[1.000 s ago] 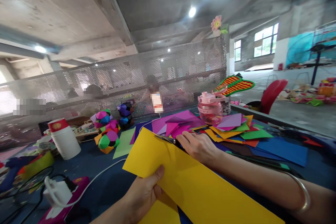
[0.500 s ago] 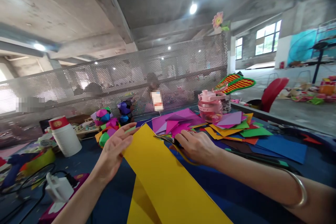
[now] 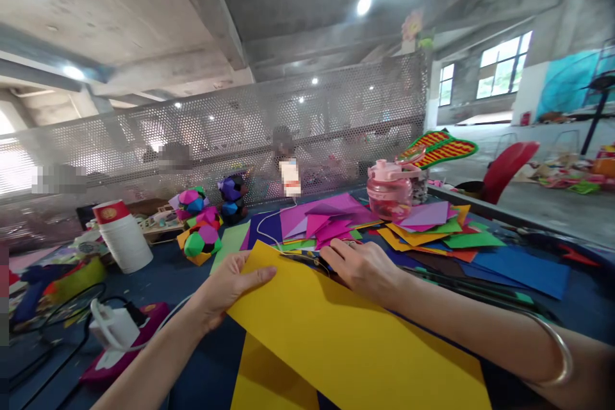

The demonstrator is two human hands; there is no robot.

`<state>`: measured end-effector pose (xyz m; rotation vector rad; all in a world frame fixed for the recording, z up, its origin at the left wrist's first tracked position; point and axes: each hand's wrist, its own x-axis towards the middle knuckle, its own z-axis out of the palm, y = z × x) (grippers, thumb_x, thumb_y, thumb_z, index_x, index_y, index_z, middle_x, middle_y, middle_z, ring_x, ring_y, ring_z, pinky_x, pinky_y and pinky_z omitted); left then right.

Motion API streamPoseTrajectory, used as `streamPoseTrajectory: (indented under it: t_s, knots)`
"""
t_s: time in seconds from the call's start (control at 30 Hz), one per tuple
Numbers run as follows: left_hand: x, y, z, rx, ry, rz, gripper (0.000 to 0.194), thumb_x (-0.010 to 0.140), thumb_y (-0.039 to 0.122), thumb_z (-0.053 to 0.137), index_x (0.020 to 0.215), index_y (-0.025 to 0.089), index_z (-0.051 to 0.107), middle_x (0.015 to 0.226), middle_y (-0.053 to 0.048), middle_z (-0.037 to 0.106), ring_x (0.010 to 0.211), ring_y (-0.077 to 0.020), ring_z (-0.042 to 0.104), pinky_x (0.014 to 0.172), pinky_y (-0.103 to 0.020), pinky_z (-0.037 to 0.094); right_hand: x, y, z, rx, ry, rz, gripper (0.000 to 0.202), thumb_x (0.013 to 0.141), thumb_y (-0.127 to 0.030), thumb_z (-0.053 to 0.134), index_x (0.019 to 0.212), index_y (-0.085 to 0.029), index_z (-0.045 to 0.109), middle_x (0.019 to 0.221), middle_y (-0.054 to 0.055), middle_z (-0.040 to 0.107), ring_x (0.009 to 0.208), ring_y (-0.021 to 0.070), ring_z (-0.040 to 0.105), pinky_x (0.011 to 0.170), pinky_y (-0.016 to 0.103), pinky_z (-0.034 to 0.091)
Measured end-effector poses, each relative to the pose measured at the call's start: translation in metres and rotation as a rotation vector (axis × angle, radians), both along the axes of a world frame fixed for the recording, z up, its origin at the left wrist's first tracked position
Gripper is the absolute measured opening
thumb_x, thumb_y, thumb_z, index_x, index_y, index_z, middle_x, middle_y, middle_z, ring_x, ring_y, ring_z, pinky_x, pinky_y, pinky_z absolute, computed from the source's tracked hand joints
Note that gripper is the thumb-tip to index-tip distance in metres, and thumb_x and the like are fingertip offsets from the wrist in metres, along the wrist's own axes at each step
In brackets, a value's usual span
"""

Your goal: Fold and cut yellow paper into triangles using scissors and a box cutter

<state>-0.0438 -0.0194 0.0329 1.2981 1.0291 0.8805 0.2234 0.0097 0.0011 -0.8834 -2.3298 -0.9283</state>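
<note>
A large sheet of yellow paper [image 3: 327, 327] slants across the front of the view. My left hand [image 3: 235, 282] pinches its upper left corner, thumb on top and fingers beneath. My right hand [image 3: 358, 266] is closed around a pair of scissors [image 3: 302, 259], whose handles are mostly hidden by the fingers. The blades lie along the sheet's top edge, pointing toward my left hand. Under the held sheet, another yellow piece [image 3: 269, 371] shows on the dark blue table [image 3: 202, 365].
Purple and pink paper [image 3: 331, 214] and a multicoloured pile [image 3: 427, 230] lie behind. A pink bottle [image 3: 389, 192], stacked paper cups [image 3: 125, 243], faceted paper balls [image 3: 202, 240] and a power strip [image 3: 120, 349] with cables surround the work. A perforated metal screen [image 3: 230, 122] rises at the back.
My left hand has gone from spread fingers beside the sheet to a thumb pinch on its corner. The held sheet has swung so its lower end lies further right.
</note>
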Motion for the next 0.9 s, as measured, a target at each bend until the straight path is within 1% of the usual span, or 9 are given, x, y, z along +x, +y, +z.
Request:
streamPoseTrajectory:
  t_s: [0.13, 0.23, 0.33, 0.43, 0.53, 0.67, 0.8, 0.9]
  knots:
    - [0.004, 0.002, -0.008, -0.004, -0.067, 0.008, 0.039, 0.075, 0.044, 0.083, 0.097, 0.013, 0.075, 0.091, -0.013, 0.078, 0.074, -0.0217, 0.075, 0.068, -0.027, 0.058, 0.002, 0.001, 0.002, -0.066, -0.013, -0.014, 0.015, 0.09, -0.012, 0.052, 0.099, -0.018, 0.062, 0.085, 0.004, 0.066, 0.058, 0.0132, 0.055, 0.047, 0.03, 0.016]
    - [0.006, 0.003, -0.012, -0.004, -0.14, 0.027, 0.036, 0.074, 0.042, 0.084, 0.093, 0.013, 0.076, 0.088, -0.012, 0.078, 0.071, -0.0205, 0.075, 0.066, -0.026, 0.058, 0.003, 0.003, 0.003, -0.124, -0.024, -0.025, 0.015, 0.091, -0.019, 0.055, 0.104, -0.018, 0.062, 0.088, 0.004, 0.067, 0.06, 0.0133, 0.057, 0.047, 0.03, 0.018]
    - [0.008, 0.004, -0.015, -0.042, -0.214, 0.032, 0.035, 0.072, 0.038, 0.087, 0.094, 0.013, 0.077, 0.086, -0.012, 0.078, 0.07, -0.0205, 0.074, 0.067, -0.027, 0.059, 0.004, 0.005, 0.003, -0.181, -0.037, -0.042, 0.017, 0.093, -0.019, 0.051, 0.106, -0.018, 0.062, 0.09, 0.005, 0.067, 0.06, 0.0119, 0.057, 0.047, 0.028, 0.018]
    - [0.009, 0.004, -0.018, -0.054, -0.262, 0.045, 0.034, 0.073, 0.036, 0.086, 0.096, 0.013, 0.077, 0.088, -0.012, 0.078, 0.071, -0.0211, 0.075, 0.069, -0.028, 0.059, 0.004, 0.006, 0.004, -0.231, -0.042, -0.065, 0.019, 0.095, -0.019, 0.049, 0.108, -0.019, 0.062, 0.092, 0.006, 0.067, 0.062, 0.012, 0.058, 0.047, 0.028, 0.018]
    - [0.01, 0.004, -0.021, -0.035, -0.276, 0.062, 0.033, 0.075, 0.035, 0.085, 0.099, 0.013, 0.077, 0.09, -0.012, 0.078, 0.072, -0.0217, 0.075, 0.07, -0.03, 0.06, 0.003, 0.006, 0.005, -0.285, -0.049, -0.085, 0.02, 0.096, -0.024, 0.049, 0.111, -0.019, 0.062, 0.095, 0.006, 0.067, 0.063, 0.0136, 0.06, 0.047, 0.028, 0.018]
    - [0.011, 0.006, -0.023, 0.007, -0.257, 0.077, 0.034, 0.074, 0.036, 0.085, 0.098, 0.013, 0.077, 0.088, -0.012, 0.078, 0.071, -0.0217, 0.074, 0.066, -0.028, 0.058, 0.001, 0.004, 0.008, -0.354, -0.062, -0.104, 0.023, 0.096, -0.026, 0.05, 0.115, -0.02, 0.06, 0.097, 0.006, 0.068, 0.064, 0.0138, 0.062, 0.047, 0.028, 0.019]
    - [0.012, 0.007, -0.025, -0.016, -0.244, 0.075, 0.036, 0.075, 0.038, 0.085, 0.099, 0.013, 0.077, 0.09, -0.013, 0.078, 0.073, -0.0222, 0.074, 0.068, -0.029, 0.058, -0.002, -0.002, 0.013, -0.399, -0.065, -0.136, 0.024, 0.095, -0.033, 0.052, 0.112, -0.019, 0.061, 0.098, 0.007, 0.068, 0.066, 0.0155, 0.064, 0.047, 0.027, 0.022]
    - [0.015, 0.004, -0.028, -0.05, -0.245, 0.045, 0.037, 0.076, 0.04, 0.084, 0.099, 0.012, 0.076, 0.09, -0.014, 0.078, 0.072, -0.022, 0.074, 0.068, -0.029, 0.057, -0.006, -0.005, 0.016, -0.412, -0.065, -0.174, 0.025, 0.096, -0.031, 0.05, 0.114, -0.017, 0.061, 0.099, 0.009, 0.067, 0.071, 0.0186, 0.066, 0.047, 0.027, 0.021]
